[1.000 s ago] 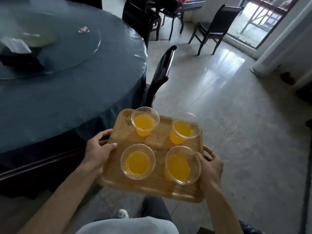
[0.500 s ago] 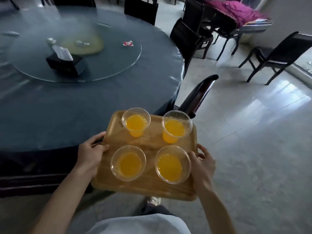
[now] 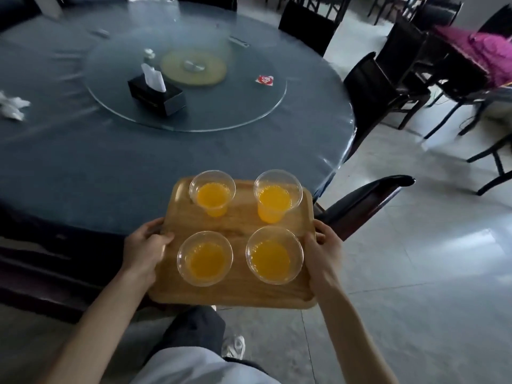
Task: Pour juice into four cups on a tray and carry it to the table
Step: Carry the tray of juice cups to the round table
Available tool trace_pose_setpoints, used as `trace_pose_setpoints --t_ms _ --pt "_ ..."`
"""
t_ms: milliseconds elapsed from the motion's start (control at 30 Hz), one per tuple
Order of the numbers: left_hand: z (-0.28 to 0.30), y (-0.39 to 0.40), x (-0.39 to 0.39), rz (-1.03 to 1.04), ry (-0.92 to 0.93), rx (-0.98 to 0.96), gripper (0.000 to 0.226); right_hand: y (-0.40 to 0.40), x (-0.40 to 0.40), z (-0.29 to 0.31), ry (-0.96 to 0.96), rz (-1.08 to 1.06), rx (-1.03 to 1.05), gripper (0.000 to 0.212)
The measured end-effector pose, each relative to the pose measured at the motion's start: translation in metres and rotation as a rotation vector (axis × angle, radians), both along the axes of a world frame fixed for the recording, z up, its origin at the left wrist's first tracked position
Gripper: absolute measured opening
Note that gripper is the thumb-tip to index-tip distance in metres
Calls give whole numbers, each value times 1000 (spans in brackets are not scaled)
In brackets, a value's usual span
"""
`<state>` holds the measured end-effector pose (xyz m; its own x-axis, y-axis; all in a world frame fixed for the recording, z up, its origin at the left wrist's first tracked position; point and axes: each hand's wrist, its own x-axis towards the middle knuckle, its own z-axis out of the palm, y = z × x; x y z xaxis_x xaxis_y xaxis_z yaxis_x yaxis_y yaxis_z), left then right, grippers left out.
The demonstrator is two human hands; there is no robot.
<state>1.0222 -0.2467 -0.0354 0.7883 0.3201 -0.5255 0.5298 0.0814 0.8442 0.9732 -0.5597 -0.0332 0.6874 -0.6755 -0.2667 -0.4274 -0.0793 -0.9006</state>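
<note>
A wooden tray (image 3: pixel 238 214) carries several clear plastic cups of orange juice, two at the far side (image 3: pixel 212 193) (image 3: pixel 277 195) and two at the near side (image 3: pixel 205 258) (image 3: pixel 274 255). My left hand (image 3: pixel 144 246) grips the tray's left edge, thumb on top. My right hand (image 3: pixel 322 245) grips its right edge. The tray is held level in the air, its far end over the near rim of the big round table (image 3: pixel 83 167), which has a dark blue cloth.
A glass turntable (image 3: pixel 249 106) sits mid-table with a black tissue box (image 3: pixel 156 92) on it. Crumpled tissue (image 3: pixel 11 105) lies at the table's left. A dark chair back (image 3: pixel 365 198) stands just right of the tray. More chairs (image 3: pixel 379 87) stand farther right on the tiled floor.
The view has swung left and forward, bringing the table closer and more central. The tray's far end now reaches over the table rim. Both hands keep the same grip.
</note>
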Motion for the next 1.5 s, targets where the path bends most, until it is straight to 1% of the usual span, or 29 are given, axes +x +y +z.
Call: trace_pose_setpoints --t_ms 133,267,433,600,733,1000,1167,1400,1500 --pt "-6 -2 19 51 -4 -14 45 -5 39 -5 2 10 14 31" --pt "-15 -6 46 76 -4 4 44 -7 76 -19 -5 38 22 44" --pt "-34 -11 86 98 18 15 41 -11 127 -40 43 77 6 30" --pt "-56 -14 129 149 61 7 44 -10 177 -54 78 106 17 25" --pt "-70 -14 159 176 84 5 45 -8 217 -65 106 128 7 18" --pt "-96 -13 210 260 146 -26 44 -2 284 -93 191 164 -52 18" --pt "-112 -14 225 241 172 36 43 -2 310 -110 246 175 -68 20" --pt "-127 -14 233 270 208 40 44 -1 326 -122 263 194 -66 16" --pt "-129 -14 233 281 214 38 44 -1 330 -124 268 206 -68 18"
